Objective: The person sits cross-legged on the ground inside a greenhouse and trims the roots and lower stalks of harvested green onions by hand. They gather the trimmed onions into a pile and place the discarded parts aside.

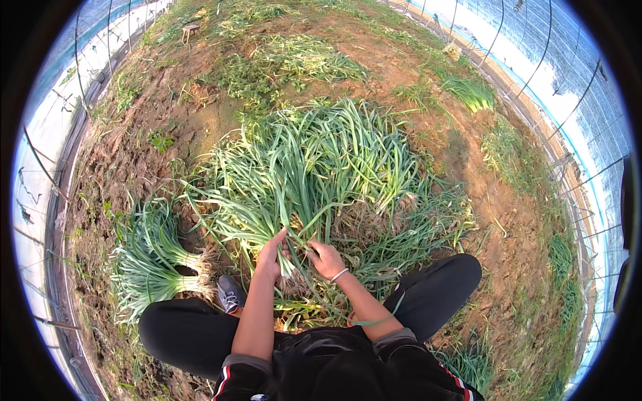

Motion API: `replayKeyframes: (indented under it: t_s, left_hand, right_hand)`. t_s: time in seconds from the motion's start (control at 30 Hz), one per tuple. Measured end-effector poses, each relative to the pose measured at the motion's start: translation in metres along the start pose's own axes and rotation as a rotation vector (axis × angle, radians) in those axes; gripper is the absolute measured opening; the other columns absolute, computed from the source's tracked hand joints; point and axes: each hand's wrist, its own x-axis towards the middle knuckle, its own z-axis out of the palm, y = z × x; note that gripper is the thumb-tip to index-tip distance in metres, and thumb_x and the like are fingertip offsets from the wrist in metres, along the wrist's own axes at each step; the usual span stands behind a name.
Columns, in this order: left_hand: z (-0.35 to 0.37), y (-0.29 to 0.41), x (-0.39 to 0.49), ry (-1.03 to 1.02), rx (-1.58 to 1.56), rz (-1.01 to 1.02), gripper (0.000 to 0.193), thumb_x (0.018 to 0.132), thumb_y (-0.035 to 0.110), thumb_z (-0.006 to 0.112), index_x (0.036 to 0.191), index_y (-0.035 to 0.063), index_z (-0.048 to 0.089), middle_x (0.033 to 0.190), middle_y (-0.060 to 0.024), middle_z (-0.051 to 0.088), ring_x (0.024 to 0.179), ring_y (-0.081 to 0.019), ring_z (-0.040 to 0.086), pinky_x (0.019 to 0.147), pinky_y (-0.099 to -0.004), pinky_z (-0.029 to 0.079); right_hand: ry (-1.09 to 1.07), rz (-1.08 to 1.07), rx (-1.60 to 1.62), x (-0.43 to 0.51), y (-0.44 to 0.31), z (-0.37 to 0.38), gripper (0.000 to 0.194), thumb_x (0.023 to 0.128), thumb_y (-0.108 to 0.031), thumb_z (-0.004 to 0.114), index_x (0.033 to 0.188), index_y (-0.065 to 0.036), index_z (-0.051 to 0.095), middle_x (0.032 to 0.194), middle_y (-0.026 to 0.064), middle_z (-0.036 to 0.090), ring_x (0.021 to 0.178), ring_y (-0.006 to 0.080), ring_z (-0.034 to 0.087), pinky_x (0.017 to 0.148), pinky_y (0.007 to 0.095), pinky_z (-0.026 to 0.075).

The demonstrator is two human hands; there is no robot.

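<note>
My left hand (271,255) is closed around a bunch of green leafy stalks (287,265), like leeks or green onions, with white lower ends and roots pointing towards me. Just right of it, my right hand (325,258), with a white band on the wrist, has its fingertips at thin leaves beside the bunch; the fingers partly hide what they grip. Beyond both hands lies a large heap of the same plants (346,155), roots towards me. Two bundles (183,285) with roots facing right lie on the soil at the left.
Loose leaves (421,245) are strewn right of the heap. My shoe (230,294) is near the tied-looking bundles. A small stool (190,32) stands far left, and another bunch (471,95) lies at the upper right. Plastic-covered greenhouse walls (562,55) curve along both sides.
</note>
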Motion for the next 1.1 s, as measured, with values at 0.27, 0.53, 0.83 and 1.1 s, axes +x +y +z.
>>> replayKeyframes:
  t_s: [0.27,0.53,0.83,1.1]
  left_hand:
    - [-0.018,0.0,-0.004,0.104,0.049,0.23,0.013,0.079,0.008,0.069,0.077,0.0044,0.057,0.059,0.0006,0.045,0.043,-0.0104,0.041,0.041,-0.0255,0.036]
    - [-0.014,0.004,-0.014,0.034,0.109,0.225,0.012,0.079,0.007,0.069,0.077,0.0042,0.058,0.058,0.0004,0.045,0.044,-0.01,0.041,0.041,-0.0249,0.037]
    - [-0.02,0.006,-0.015,0.059,0.096,0.304,0.014,0.079,0.008,0.069,0.076,0.0044,0.056,0.058,-0.0009,0.046,0.043,-0.0116,0.043,0.04,-0.0268,0.039]
    - [-0.021,0.005,-0.007,0.035,0.046,0.255,0.015,0.082,0.01,0.068,0.077,0.0061,0.054,0.058,0.0,0.047,0.042,-0.0103,0.042,0.04,-0.0262,0.038]
  right_hand:
    - [0.008,-0.019,-0.45,-0.014,0.032,-0.024,0.038,0.093,-0.038,0.046,0.087,-0.004,0.064,0.068,0.0143,0.06,0.062,0.0342,0.054,0.067,0.0439,0.037]
    - [-0.039,0.301,0.133,0.004,0.019,-0.013,0.062,0.091,-0.055,0.041,0.081,0.002,0.064,0.071,0.017,0.062,0.065,0.0322,0.058,0.063,0.0452,0.043]
    - [0.321,0.389,-0.29,-0.005,0.022,-0.007,0.037,0.085,-0.034,0.061,0.073,0.002,0.06,0.067,0.0239,0.056,0.067,0.0394,0.058,0.06,0.0467,0.044]
    - [0.081,-0.094,-0.214,-0.007,0.004,-0.019,0.047,0.086,-0.041,0.059,0.112,-0.003,0.058,0.113,0.0174,0.059,0.1,0.0344,0.057,0.084,0.0412,0.046]
